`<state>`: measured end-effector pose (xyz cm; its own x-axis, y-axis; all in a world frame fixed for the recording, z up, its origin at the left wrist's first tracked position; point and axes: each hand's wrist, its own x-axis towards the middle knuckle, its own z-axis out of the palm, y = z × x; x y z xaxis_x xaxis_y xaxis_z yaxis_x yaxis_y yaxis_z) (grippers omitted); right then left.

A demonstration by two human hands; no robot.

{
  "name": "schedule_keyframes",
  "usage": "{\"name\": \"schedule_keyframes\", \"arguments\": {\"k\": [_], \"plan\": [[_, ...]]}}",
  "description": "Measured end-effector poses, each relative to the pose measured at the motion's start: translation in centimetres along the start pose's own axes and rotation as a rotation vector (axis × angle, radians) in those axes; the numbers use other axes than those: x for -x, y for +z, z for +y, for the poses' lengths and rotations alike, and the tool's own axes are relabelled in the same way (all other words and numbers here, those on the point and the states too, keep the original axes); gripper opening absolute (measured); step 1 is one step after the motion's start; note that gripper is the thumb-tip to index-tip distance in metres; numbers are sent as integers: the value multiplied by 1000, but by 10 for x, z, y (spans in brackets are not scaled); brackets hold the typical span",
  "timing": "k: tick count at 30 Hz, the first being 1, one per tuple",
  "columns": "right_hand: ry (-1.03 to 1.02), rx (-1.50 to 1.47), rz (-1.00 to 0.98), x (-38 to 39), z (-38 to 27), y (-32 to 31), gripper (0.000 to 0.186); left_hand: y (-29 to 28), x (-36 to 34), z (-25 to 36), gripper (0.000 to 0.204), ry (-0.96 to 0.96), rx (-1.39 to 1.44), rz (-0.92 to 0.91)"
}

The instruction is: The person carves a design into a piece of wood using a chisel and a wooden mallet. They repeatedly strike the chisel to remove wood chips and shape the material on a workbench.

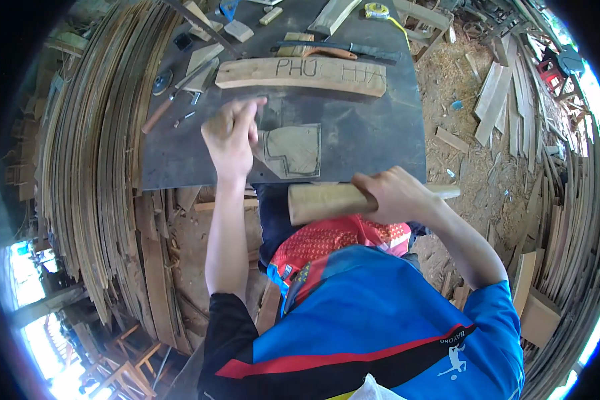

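My right hand (397, 195) is wrapped round a wooden mallet (323, 202), held level just off the table's near edge above my lap. Its thick head points left and its thinner end sticks out to the right. Over the table, my left hand (230, 127) is raised with the index finger stretched out, the other fingers curled, and nothing visible in it. Beyond the hands lies a long pale wooden board (300, 77) with dark hand-drawn lettering. Close to my left hand, a flat tan patch with a dark outline (295, 153) is on the tabletop.
The dark table (373, 137) carries a wooden-handled tool (159, 115), a metal disc (161, 83), a long dark tool (373, 52), and a yellow tape measure (376, 10). Stacked planks (90, 153) stand close on the left. Boards (500, 100) and wood scraps litter the floor at right.
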<state>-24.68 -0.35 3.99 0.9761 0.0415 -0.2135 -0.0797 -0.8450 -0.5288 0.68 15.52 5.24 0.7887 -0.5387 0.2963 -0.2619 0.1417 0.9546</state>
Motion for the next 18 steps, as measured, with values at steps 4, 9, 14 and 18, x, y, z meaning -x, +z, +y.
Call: {"name": "schedule_keyframes", "arguments": {"k": [4,9,14,18], "plan": [[67,-27,-2,-14,5,2,44,0,-40,-11,35,-91,-13,-28],[64,-86,8,-27,8,14,39,10,-81,-30,37,-135,-11,-95],[87,-117,28,-32,12,22,39,15,-95,-50,36,-175,1,-82],[113,-179,47,-32,15,18,42,9,-96,-53,32,-221,-8,-36]]}}
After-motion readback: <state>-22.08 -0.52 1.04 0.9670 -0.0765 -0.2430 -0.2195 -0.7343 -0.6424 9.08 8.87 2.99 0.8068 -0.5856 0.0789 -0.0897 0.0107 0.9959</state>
